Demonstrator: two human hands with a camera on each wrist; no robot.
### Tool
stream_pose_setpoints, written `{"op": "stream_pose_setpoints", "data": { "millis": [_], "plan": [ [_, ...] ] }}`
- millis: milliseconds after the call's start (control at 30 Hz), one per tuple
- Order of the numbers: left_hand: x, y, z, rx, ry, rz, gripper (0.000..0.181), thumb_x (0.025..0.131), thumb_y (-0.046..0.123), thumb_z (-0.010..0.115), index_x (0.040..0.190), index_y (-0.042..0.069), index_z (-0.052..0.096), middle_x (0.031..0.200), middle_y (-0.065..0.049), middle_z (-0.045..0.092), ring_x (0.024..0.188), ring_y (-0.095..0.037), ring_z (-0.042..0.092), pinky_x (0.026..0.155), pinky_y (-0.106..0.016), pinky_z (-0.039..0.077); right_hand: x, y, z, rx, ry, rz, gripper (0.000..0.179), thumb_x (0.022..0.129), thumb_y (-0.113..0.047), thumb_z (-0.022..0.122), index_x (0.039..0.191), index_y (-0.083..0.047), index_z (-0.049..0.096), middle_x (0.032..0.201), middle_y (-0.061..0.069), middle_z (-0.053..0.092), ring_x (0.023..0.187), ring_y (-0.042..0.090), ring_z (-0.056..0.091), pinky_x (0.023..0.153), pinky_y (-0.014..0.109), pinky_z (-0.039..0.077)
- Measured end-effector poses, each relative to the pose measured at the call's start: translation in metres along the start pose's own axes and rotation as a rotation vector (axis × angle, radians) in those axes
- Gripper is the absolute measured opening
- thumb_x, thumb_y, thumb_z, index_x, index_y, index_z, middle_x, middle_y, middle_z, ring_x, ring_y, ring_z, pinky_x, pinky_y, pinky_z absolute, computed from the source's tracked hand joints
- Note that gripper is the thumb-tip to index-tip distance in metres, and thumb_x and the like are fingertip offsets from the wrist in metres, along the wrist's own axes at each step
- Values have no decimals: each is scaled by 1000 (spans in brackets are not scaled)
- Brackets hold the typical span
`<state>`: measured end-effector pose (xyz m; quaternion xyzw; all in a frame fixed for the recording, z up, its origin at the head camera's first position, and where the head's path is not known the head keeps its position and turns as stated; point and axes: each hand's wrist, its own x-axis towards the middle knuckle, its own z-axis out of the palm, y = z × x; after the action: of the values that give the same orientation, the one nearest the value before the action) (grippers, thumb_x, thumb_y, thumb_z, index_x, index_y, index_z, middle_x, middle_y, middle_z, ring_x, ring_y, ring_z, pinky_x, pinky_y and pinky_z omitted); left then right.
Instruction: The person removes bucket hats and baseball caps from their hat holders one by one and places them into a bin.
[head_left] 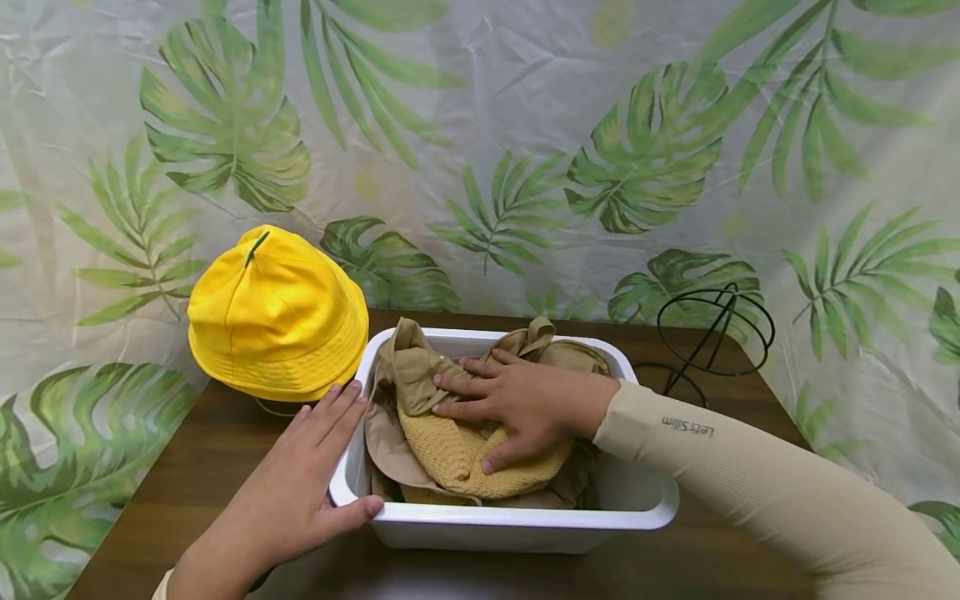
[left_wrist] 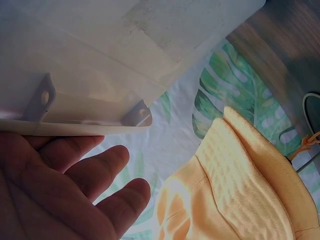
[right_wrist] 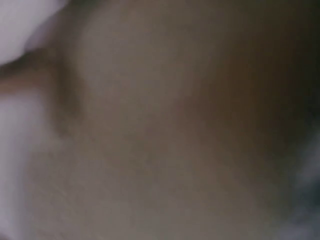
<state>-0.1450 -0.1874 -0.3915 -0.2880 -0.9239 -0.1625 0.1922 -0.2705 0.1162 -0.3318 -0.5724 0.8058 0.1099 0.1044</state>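
In the head view, a white plastic bin (head_left: 517,518) holds a heap of soft hats. On top lies a mustard knitted hat (head_left: 450,454), with folded khaki cloth (head_left: 416,367) behind it and a beige brim (head_left: 390,450) at the left. My right hand (head_left: 525,404) rests on the heap, palm down with fingers spread. The left hand (head_left: 300,475) lies along the bin's left rim, its fingers straight and the thumb at the front corner. From the left wrist view, those fingers (left_wrist: 100,170) sit under the rim's edge. Blur fills the right wrist view.
Just left of the bin, a yellow bucket hat (head_left: 277,317) sits on a wire stand. A bare black wire stand (head_left: 716,333) is at the back right of the dark wooden table (head_left: 720,550). Behind hangs a leaf-print curtain (head_left: 510,125).
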Motion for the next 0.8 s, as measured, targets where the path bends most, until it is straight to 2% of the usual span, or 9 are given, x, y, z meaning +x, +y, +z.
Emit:
{"op": "stream_pose_setpoints", "data": {
  "millis": [267,433,667,700,800],
  "plan": [
    [0,0,-2,-3,-17,-9,97,82,65,66,150,0,39,159,-12,31,144,-36,29,112,-54,29,9,-2,13,69,-42,32,72,97,-67,36,159,-36,16,166,-5,2,150,34,7,115,61,16],
    [0,0,-2,-1,-11,2,98,82,65,66,149,-2,40,159,-13,32,143,-36,31,110,-55,31,15,-2,21,72,-58,46,70,98,-67,31,159,-37,15,166,-6,2,150,34,7,115,60,17],
    [1,-1,-2,-21,-24,-7,97,82,65,67,148,-2,41,159,-13,32,143,-34,31,105,-61,35,25,-3,23,150,-108,62,68,99,-64,36,159,-37,19,166,-7,5,150,33,8,115,58,19],
    [1,-1,-2,-19,-26,-5,97,82,65,66,148,-2,41,159,-13,32,143,-35,32,108,-58,33,26,-3,24,163,-116,64,67,99,-63,36,159,-37,19,166,-7,6,150,32,8,116,58,19],
    [1,-2,-1,-11,-21,8,97,83,65,66,148,-3,41,159,-13,32,143,-34,32,119,-41,18,32,-3,28,191,-136,75,66,99,-63,35,158,-39,18,166,-9,5,150,31,7,116,57,18]
  ]
}}
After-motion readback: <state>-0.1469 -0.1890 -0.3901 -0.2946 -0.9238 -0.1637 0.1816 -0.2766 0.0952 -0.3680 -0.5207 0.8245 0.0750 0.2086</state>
